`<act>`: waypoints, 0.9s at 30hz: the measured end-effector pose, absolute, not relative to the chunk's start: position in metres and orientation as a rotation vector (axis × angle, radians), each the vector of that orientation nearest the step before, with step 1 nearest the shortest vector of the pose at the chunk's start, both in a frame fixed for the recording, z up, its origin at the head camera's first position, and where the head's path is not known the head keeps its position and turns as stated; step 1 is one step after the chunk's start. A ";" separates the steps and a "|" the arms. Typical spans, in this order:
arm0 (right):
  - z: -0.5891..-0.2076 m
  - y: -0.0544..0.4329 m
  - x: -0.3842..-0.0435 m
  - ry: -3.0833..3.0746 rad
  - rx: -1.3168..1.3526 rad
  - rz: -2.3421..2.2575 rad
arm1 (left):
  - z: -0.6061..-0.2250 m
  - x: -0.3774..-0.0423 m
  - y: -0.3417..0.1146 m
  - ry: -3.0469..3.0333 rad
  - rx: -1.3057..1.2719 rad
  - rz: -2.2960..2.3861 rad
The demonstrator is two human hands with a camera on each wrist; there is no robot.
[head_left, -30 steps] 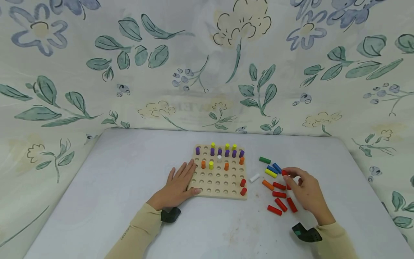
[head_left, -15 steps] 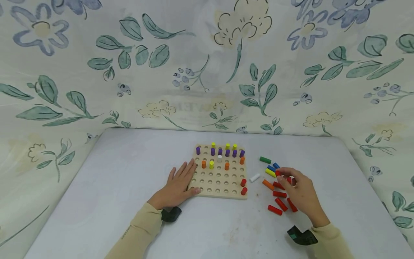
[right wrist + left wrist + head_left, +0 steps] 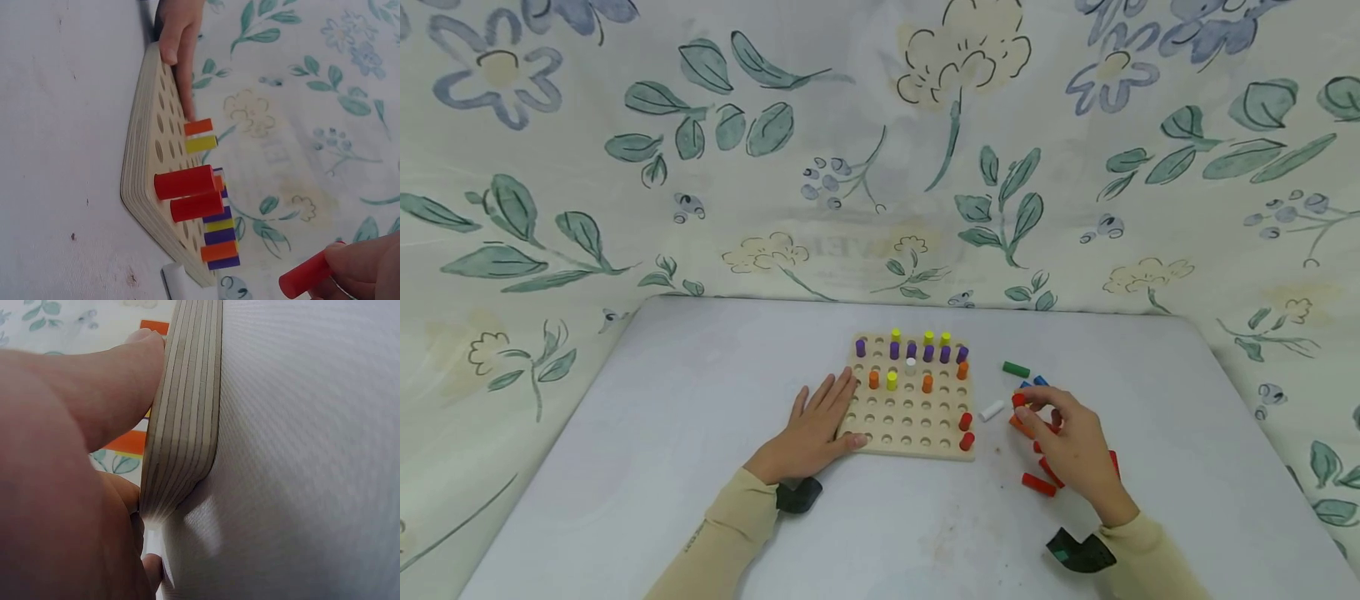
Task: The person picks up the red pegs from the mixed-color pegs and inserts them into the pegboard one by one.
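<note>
A wooden pegboard [image 3: 917, 452] with rows of holes lies mid-table. My left hand [image 3: 808, 429] rests along its left edge, fingers extended and thumb on the near corner; the left wrist view shows that thumb over the layered board edge [image 3: 187, 394]. Between thumb and fingertips, my right hand [image 3: 1071, 442] pinches a red peg [image 3: 305, 275], held off to the board's right. Two red pegs [image 3: 966, 422] stand at the board's near right corner. Purple pegs [image 3: 928, 353], yellow pegs [image 3: 892, 381], orange pegs [image 3: 874, 380] and a white peg [image 3: 911, 365] stand farther back.
Loose on the table right of the board lie a green peg [image 3: 1017, 369], a white peg [image 3: 992, 411], blue pegs [image 3: 1040, 381] and several red pegs [image 3: 1038, 484], some hidden under my right hand. A floral cloth [image 3: 850, 267] hangs behind the table.
My right hand has moved left over the loose pegs, toward the board, carrying the red peg. The left hand has stayed on the board's edge.
</note>
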State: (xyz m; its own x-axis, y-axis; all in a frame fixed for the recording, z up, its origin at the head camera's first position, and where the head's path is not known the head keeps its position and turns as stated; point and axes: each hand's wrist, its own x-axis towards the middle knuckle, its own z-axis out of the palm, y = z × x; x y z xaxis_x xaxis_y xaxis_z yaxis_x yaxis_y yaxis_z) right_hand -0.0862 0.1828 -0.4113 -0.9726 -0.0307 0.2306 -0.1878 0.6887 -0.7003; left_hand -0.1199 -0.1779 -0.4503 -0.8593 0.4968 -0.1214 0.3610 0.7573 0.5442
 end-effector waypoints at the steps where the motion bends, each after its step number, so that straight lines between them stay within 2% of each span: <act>1: -0.411 0.181 -0.086 -2.696 0.178 1.163 | -0.451 -0.120 -0.178 2.697 0.673 0.759; 27: -0.414 0.148 -0.090 -2.637 0.294 1.324 | -0.445 -0.118 -0.177 2.696 0.667 0.754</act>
State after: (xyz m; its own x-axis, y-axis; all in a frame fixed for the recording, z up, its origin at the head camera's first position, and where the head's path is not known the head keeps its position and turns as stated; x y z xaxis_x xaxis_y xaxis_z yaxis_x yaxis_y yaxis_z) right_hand -0.0904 0.1477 -0.4139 -0.9650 -0.0970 0.2435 -0.2532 0.5850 -0.7705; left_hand -0.1181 -0.1766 -0.4450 -0.8597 0.4953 -0.1249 0.3587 0.7595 0.5427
